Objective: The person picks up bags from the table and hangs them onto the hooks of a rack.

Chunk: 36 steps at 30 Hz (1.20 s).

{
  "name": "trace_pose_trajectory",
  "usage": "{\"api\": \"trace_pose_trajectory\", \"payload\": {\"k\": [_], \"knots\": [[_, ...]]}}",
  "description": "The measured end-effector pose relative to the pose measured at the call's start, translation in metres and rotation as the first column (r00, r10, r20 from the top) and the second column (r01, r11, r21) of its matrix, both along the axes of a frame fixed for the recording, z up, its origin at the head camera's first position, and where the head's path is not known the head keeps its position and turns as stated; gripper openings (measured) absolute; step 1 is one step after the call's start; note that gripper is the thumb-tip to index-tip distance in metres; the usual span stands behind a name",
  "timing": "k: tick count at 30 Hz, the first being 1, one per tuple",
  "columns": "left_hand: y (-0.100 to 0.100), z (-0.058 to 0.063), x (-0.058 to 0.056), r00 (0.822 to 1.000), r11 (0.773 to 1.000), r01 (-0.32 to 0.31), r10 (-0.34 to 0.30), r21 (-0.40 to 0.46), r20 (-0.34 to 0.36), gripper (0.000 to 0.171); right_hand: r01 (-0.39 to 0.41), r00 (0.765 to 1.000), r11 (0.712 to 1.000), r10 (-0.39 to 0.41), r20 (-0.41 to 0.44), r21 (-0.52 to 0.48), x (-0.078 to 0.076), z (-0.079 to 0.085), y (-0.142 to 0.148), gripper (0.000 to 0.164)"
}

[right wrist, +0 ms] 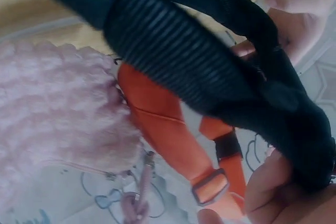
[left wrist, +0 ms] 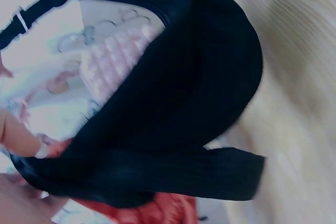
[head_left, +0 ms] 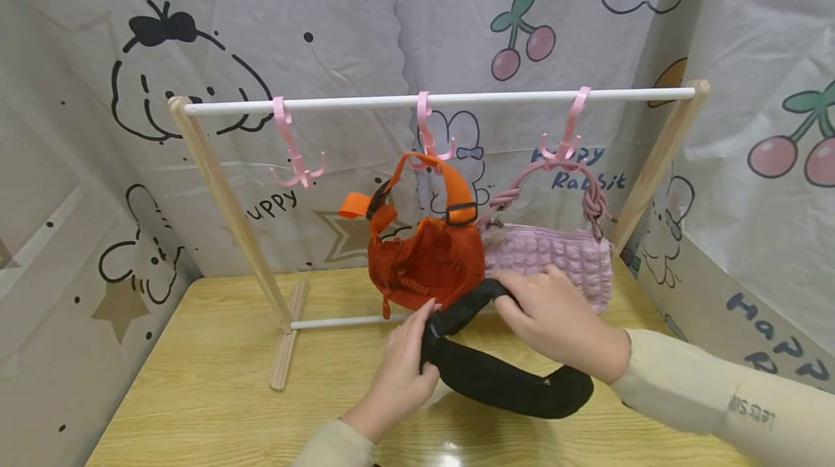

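A black bag (head_left: 502, 380) with a broad strap is held above the table in front of the rack. My left hand (head_left: 401, 365) pinches its left end, thumb in front. At the upper right my right hand (head_left: 561, 315) grips the black strap (head_left: 466, 307); in the right wrist view ribbed black fabric (right wrist: 168, 45) runs across the picture. Just behind, an orange bag (head_left: 427, 257) hangs by its strap from the middle pink hook (head_left: 425, 126). A pink puffy bag (head_left: 548, 253), partly covered by my right hand, hangs from the right pink hook (head_left: 572, 126).
A white rail (head_left: 365, 101) on wooden posts (head_left: 228, 213) carries the hooks. The left pink hook (head_left: 293, 148) has no bag on it. A low white crossbar (head_left: 346, 322) joins the feet. Printed cloth (head_left: 339, 17) surrounds the wooden table (head_left: 196, 394).
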State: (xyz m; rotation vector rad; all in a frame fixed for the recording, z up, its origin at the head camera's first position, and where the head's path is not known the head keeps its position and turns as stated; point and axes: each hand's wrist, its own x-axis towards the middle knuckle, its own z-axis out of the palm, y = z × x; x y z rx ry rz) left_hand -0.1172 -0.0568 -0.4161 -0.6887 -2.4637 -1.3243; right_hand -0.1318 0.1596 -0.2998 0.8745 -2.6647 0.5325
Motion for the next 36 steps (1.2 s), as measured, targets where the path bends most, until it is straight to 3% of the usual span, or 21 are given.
{"api": "trace_pose_trajectory", "payload": {"k": [4,6,11,14,16,19,24,32,36], "knots": [[0.008,0.016,0.003,1.000,1.000,-0.013,0.013,0.011,0.024,0.074,0.004,0.999,1.000,-0.004,-0.049,0.000,-0.001,0.006,-0.006,0.018],[0.013,0.025,0.002,0.999,0.999,-0.042,0.042,0.001,0.002,0.067,0.002,0.999,1.000,-0.002,-0.043,-0.001,-0.001,0.010,-0.009,0.017],[0.023,0.044,-0.005,0.982,0.990,-0.123,0.112,-0.063,-0.149,0.071,-0.022,1.000,1.000,0.022,-0.007,-0.006,-0.001,0.019,-0.018,0.017],[0.024,0.051,-0.011,0.956,0.981,-0.166,0.135,-0.100,-0.261,0.061,-0.049,0.998,0.998,0.050,0.032,-0.029,0.000,0.024,-0.023,0.018],[0.022,0.056,-0.014,0.950,0.981,-0.163,0.127,-0.106,-0.286,0.050,-0.057,0.995,0.997,0.061,0.075,-0.053,0.000,0.026,-0.025,0.018],[0.012,0.062,-0.015,0.966,0.990,-0.114,0.091,-0.086,-0.242,0.040,-0.044,0.987,0.996,0.056,0.148,-0.081,0.001,0.028,-0.027,0.019],[-0.007,0.073,-0.015,0.982,0.995,-0.058,0.041,-0.087,-0.185,0.041,-0.044,0.971,0.988,0.077,0.228,-0.150,-0.001,0.027,-0.028,0.027],[-0.038,0.088,-0.017,0.994,0.968,-0.049,0.024,-0.247,-0.103,0.043,-0.126,0.909,0.958,0.215,0.357,-0.258,-0.015,0.019,-0.018,0.043],[-0.055,0.095,-0.021,1.000,0.966,-0.003,-0.004,-0.259,-0.024,0.044,-0.201,0.857,0.942,0.302,0.418,-0.268,-0.025,0.015,-0.007,0.043]]}}
